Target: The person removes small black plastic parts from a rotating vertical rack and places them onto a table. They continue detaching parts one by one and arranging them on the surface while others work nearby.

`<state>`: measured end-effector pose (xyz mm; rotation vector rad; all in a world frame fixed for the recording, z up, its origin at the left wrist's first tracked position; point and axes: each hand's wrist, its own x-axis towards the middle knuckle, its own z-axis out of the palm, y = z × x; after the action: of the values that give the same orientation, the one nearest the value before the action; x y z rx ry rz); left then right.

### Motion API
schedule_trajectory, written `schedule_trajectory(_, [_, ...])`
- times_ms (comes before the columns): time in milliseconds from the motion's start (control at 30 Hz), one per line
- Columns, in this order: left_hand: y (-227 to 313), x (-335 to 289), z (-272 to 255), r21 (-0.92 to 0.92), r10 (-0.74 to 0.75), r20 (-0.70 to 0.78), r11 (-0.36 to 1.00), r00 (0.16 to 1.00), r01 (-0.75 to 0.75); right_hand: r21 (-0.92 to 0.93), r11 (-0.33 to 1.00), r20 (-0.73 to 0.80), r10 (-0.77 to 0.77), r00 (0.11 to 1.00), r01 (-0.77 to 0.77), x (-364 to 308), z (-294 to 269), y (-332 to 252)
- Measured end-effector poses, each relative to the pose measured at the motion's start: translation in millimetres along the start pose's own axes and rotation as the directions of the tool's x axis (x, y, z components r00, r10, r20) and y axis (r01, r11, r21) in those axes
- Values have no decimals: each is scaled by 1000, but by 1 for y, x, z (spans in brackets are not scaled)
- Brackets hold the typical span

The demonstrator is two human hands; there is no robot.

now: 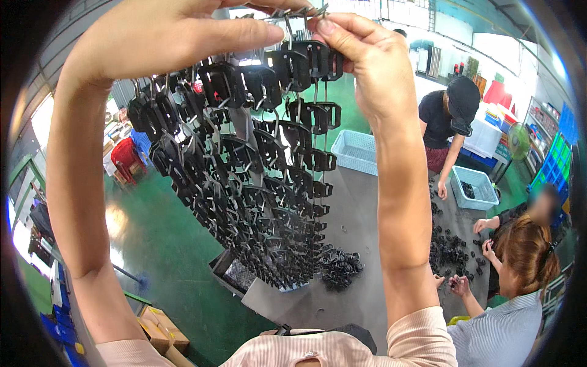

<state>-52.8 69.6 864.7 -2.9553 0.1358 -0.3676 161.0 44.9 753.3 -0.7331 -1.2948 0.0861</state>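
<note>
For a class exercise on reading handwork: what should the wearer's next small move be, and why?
Probably settle the metal hook with the right hand before easing its grip: that hand pinches there, above the hanging black parts, while the left hand is raised alongside.

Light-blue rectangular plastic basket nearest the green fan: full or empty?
The basket is partly filled: small black pieces lie inside, with bare light-blue plastic showing beside them.
</note>
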Motion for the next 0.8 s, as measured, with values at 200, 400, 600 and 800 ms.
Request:
schedule_trajectory(200, [5, -3, -2, -70, -128, 6, 989, 992, 128, -103, 995, -26, 12, 1000, -15, -3, -30, 9])
schedule_trajectory(400, [8, -1, -5, -104, -81, -6, 991, 997, 80, -261, 955, -44, 134, 990, -141, -27, -59, 27])
schedule_trajectory(600, [14, 5, -6, -10, -264, 57, 964, 963, 265, -527, 806, -136, 234, 963, -270, -159, -108, 131])
schedule_trajectory(800, [18, 0, 0, 100, -317, 1, 944, 948, 316, -578, 632, -204, 501, 841, -516, -317, -117, 209])
